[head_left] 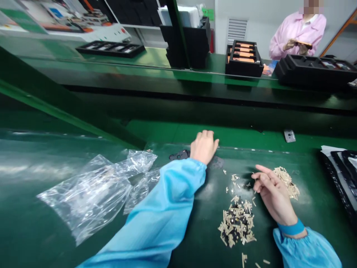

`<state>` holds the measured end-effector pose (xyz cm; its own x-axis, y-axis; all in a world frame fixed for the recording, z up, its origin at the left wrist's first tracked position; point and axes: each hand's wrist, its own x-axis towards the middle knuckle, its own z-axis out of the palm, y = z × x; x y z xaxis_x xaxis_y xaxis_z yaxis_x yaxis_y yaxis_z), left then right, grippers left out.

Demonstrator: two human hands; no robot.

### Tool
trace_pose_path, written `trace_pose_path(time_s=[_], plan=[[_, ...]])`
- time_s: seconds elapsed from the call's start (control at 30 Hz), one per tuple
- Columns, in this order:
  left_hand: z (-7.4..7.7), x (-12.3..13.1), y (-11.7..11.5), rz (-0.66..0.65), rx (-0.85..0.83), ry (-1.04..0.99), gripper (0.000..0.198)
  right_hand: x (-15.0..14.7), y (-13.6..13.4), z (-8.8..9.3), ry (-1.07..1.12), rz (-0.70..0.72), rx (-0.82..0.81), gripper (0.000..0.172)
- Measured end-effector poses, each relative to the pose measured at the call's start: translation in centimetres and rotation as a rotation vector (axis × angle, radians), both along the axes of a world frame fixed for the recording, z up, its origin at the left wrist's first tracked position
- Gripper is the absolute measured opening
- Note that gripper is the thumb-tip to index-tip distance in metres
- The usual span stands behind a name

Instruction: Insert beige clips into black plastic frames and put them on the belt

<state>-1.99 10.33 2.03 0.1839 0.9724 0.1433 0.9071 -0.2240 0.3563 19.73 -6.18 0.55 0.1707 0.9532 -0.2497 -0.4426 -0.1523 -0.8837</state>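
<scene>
My left hand (pixel 204 146) reaches forward over the green table, palm down, with its thumb apart from the fingers. The surface under its fingertips is hidden. Beside it on the left lies a black slotted part (pixel 179 155), and a thin dark translucent piece (pixel 217 162) is just to its right. My right hand (pixel 275 193) hovers with the index finger stretched out and the others loosely bent; I see nothing held. Behind it is a pile of small beige pieces (pixel 287 182). Left of it sits a mixed pile of beige and black pieces (pixel 237 221), with several strays around.
Clear plastic bags (pixel 97 190) lie on the left, by a slanting green post (pixel 69 108). Black trays (pixel 340 178) stand at the right edge. A small grey plate (pixel 289 136) rests farther back. Beyond the raised ledge, a person in pink (pixel 298 33) holds something beside black trays (pixel 244 59).
</scene>
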Motion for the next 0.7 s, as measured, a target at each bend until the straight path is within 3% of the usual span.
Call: trace_pose_path(time_s=[0.07, 0.13, 0.27, 0.37, 0.43, 0.5, 0.6, 0.7], plan=[[0.2, -0.1, 1.5, 0.110, -0.039, 0.237, 0.034, -0.1, -0.4, -0.1, -0.015, 0.018, 0.020, 0.031], [0.3, 0.1, 2.6, 0.132, -0.106, 0.331, 0.035, 0.1, -0.4, 0.1, -0.049, 0.015, 0.025, 0.029], [1.0, 0.2, 3.6, 0.054, -0.170, 0.375, 0.035, 0.3, -0.2, 0.3, -0.204, 0.077, 0.011, 0.025], [1.6, -0.9, 3.6, 0.062, -0.145, 0.341, 0.032, -0.1, -0.4, 0.2, -0.424, 0.231, -0.006, 0.024], [1.6, -1.6, 2.8, 0.082, -0.116, 0.195, 0.023, -0.5, -0.6, 0.1, -0.586, 0.346, 0.008, 0.022], [1.2, -1.7, 1.2, 0.043, -0.146, -0.094, 0.014, -1.1, -0.9, 0.2, -0.755, 0.423, 0.050, 0.016], [0.4, -0.5, -2.3, -0.094, -0.479, -0.730, 0.008, -1.6, -1.1, 0.4, -0.968, 0.499, 0.140, 0.009], [-0.3, 1.4, -5.6, -0.179, -0.657, -1.066, 0.009, -1.5, -1.3, 0.8, -1.072, 0.540, 0.195, 0.012]])
